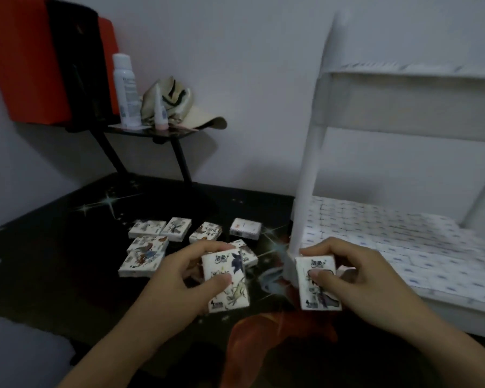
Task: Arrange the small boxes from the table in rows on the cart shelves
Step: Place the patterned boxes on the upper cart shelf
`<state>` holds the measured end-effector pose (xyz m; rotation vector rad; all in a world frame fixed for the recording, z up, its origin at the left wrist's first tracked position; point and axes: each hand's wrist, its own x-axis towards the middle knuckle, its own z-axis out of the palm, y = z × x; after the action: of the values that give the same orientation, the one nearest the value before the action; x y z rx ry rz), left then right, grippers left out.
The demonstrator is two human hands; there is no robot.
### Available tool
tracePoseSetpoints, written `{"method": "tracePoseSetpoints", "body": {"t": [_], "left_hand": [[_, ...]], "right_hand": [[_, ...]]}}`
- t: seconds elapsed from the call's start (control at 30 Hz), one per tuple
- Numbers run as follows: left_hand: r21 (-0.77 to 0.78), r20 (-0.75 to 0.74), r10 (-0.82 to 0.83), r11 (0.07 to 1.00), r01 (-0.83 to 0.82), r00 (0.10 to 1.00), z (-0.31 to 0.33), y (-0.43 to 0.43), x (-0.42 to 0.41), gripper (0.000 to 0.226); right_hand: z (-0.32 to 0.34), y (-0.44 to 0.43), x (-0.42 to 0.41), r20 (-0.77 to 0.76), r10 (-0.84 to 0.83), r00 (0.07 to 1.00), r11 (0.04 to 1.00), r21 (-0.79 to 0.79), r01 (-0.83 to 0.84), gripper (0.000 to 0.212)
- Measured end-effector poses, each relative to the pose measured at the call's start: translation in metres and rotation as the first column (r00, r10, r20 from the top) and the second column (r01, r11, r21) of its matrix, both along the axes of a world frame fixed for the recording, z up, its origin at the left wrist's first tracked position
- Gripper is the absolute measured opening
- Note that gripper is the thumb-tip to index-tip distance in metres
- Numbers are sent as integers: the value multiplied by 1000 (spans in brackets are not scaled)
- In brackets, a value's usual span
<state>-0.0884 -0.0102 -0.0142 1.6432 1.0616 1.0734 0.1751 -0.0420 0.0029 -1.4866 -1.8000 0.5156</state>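
Boxes [177, 229] (several) remain at eleven o'clock; cart shelf [459, 310] at three looks filled; left grip [177, 275], right grip [359, 275] each clamp one

white boxes [177, 228] with ink-style prints, black starry table [67, 219], white cart [403, 242].

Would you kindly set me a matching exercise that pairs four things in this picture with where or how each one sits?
Things:
1. spray bottle
2. beige cap
3. blue-flower box
4. lower cart shelf

States:
A. gripped by the left hand
B. lined with rows of white boxes
C. standing upright on the raised stand
D. lying crumpled, brim jutting past the stand's edge

Pairs: 1-C, 2-D, 3-A, 4-B.
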Motion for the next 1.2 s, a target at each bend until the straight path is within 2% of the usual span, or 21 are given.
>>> {"method": "tracePoseSetpoints", "body": {"t": [0.1, 0.23, 0.3, 0.37, 0.53, 0.6, 0.7, 0.8, 0.83, 0.9, 1.0, 1.03, 1.1, 1.2], "left_hand": [[153, -6, -129, 980, 128, 992, 43, 1, 44, 34], [322, -9, -320, 896, 306, 947, 105, -5, 111, 27], [400, -19, -383, 844, 358, 924, 136, -6, 140, 25], [518, -56, -410, 768, 377, 911, 169, -4, 166, 24], [730, -77, -373, 610, 307, 925, 250, 20, 227, 19], [745, -118, -344, 589, 312, 932, 269, 34, 252, 18], [685, -190, -349, 622, 379, 917, 288, 58, 288, 18], [634, -289, -332, 636, 439, 898, 305, 79, 317, 20], [616, -322, -335, 636, 464, 886, 311, 85, 324, 21], [592, -378, -336, 628, 504, 863, 321, 96, 339, 22], [574, -438, -307, 628, 526, 845, 331, 114, 361, 25], [573, -459, -281, 632, 523, 843, 333, 119, 369, 27], [587, -511, -195, 632, 506, 837, 339, 127, 383, 31], [621, -582, -60, 611, 491, 811, 343, 134, 402, 36]], "right_hand": [[34, -18, 26, 16, -41, 999, 995, 87, 39, 19], [79, -39, 64, -33, -130, 991, 975, 180, 134, 15], [98, -51, 81, -45, -150, 988, 962, 222, 156, 24], [115, -62, 95, -32, -168, 985, 953, 249, 171, 32], [154, -78, 123, -25, -228, 973, 909, 353, 222, 17], [168, -78, 131, -54, -228, 972, 887, 401, 230, 18], [191, -74, 144, -141, -219, 965, 869, 421, 259, 22], [221, -62, 166, -242, -275, 930, 826, 436, 358, 28], [231, -56, 174, -227, -315, 921, 808, 446, 386, 33], [249, -43, 192, -131, -421, 898, 775, 463, 430, 36], [270, -20, 217, -41, -522, 852, 749, 456, 481, 24], [275, -13, 224, 38, -577, 816, 734, 461, 498, 22], [282, 1, 236, 288, -671, 684, 721, 470, 509, 22], [284, 18, 246, 582, -681, 445, 727, 462, 507, 26]]}}
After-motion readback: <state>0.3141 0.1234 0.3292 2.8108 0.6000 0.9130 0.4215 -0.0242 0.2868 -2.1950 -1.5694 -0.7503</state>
